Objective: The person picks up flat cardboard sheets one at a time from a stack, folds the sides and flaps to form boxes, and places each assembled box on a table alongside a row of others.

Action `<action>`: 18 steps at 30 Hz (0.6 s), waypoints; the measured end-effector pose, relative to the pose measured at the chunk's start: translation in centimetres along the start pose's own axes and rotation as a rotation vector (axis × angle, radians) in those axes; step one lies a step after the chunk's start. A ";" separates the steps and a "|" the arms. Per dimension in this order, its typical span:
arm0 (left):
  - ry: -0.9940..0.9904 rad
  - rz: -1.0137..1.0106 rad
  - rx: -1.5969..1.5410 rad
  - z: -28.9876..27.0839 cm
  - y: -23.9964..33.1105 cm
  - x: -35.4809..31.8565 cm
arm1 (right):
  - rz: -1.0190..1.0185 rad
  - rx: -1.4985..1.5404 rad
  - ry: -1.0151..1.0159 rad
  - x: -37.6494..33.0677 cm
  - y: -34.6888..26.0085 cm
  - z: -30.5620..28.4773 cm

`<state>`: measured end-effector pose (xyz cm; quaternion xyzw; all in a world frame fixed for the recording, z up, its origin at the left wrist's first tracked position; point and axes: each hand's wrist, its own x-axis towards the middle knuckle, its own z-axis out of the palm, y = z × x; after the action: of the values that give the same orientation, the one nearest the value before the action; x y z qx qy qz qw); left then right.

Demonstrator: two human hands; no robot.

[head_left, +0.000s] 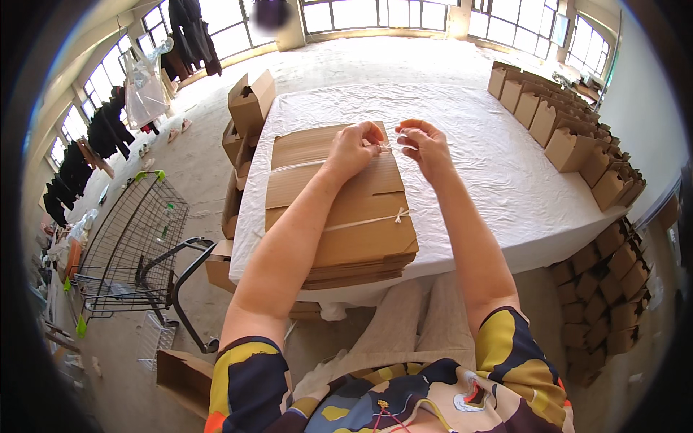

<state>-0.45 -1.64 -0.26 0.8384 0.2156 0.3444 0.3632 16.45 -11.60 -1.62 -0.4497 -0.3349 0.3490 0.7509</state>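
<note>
Nearest the seated person, a stack of flattened cardboard boxes (339, 209) lies on a white-covered table (505, 187), tied with pale string (364, 221). Beyond it, the left hand (354, 149) and right hand (424, 144) each pinch string ends between curled fingers. Folded cartons (570, 137) stand at two o'clock.

A flat stack of brown cardboard sheets (339, 206) lies on the table's near left, bound by pale string (364, 221), another string (388, 146) stretched taut at its far edge.
</note>
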 end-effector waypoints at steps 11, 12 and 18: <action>-0.001 0.038 0.035 0.4 -0.4 0.2 | -0.047 -0.768 -0.221 -2.1 -2.6 -1.9; -0.004 0.038 0.044 0.3 -0.2 0.2 | -0.020 -0.721 -0.256 -2.4 -2.6 -1.4; -0.006 0.059 0.083 0.2 0.2 0.0 | -0.029 -0.703 -0.374 -1.1 -2.2 -0.6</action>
<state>-0.27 -1.86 -0.17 0.8598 0.2037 0.3432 0.3186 16.86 -13.51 -0.07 -0.6034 -0.5711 0.2782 0.4821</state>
